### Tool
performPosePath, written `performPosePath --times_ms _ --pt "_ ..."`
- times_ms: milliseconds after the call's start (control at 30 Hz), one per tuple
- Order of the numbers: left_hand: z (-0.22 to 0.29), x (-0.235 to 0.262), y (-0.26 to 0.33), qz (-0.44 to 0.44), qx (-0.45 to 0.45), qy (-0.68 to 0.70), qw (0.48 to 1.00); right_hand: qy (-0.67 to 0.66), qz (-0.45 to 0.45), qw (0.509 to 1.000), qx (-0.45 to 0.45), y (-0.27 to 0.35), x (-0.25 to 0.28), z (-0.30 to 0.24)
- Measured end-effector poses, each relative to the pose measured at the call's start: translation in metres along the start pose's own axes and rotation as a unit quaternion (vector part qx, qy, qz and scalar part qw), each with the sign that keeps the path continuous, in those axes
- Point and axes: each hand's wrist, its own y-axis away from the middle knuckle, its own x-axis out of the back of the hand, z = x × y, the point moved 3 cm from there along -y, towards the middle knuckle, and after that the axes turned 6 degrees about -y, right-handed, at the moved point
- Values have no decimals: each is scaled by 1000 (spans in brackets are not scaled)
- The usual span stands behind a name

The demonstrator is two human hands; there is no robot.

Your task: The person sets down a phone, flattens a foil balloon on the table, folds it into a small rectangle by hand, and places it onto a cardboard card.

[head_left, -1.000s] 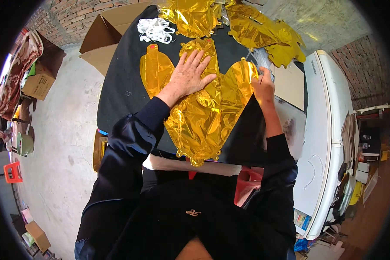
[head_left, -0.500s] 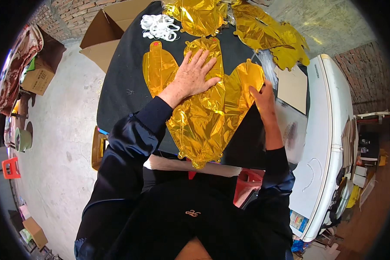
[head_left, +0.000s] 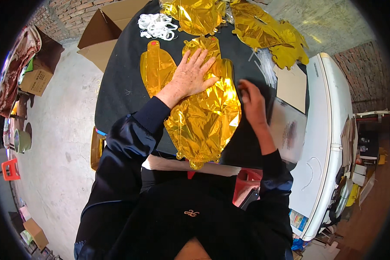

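A flat gold foil balloon (head_left: 199,130) lies on the black-covered table (head_left: 117,82), its surface creased and shiny. My left hand (head_left: 190,76) rests on its upper middle, palm down with the fingers spread. Left of that hand, one long rounded lobe of the balloon sticks out, with a red spot at its tip. The balloon's right side lies folded inward over the middle. Just off this folded edge is my right hand (head_left: 252,102), slightly blurred, its fingers loosely bent and apart with nothing visible in them.
More gold foil balloons (head_left: 264,32) lie at the table's far side, near a bundle of white cord (head_left: 157,27) and some clear thin strips (head_left: 265,67). A white freezer (head_left: 323,151) stands at the right. An open cardboard box (head_left: 97,37) sits far left.
The balloon's right lobe, held by my right hand before, has been folded over leftward. My right hand has let go and moved slightly left. My left hand stays on the balloon.
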Motion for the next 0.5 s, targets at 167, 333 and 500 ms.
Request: performPosePath --times_ms 167,333,500 --pt "2 8 -5 -60 -1 -31 998 129 -39 989 56 26 -22 -31" --pt "2 10 -5 -110 5 -19 994 70 -6 997 37 25 -36 -58" --pt "4 12 -7 -146 9 -48 988 84 -43 995 36 29 -46 -59"
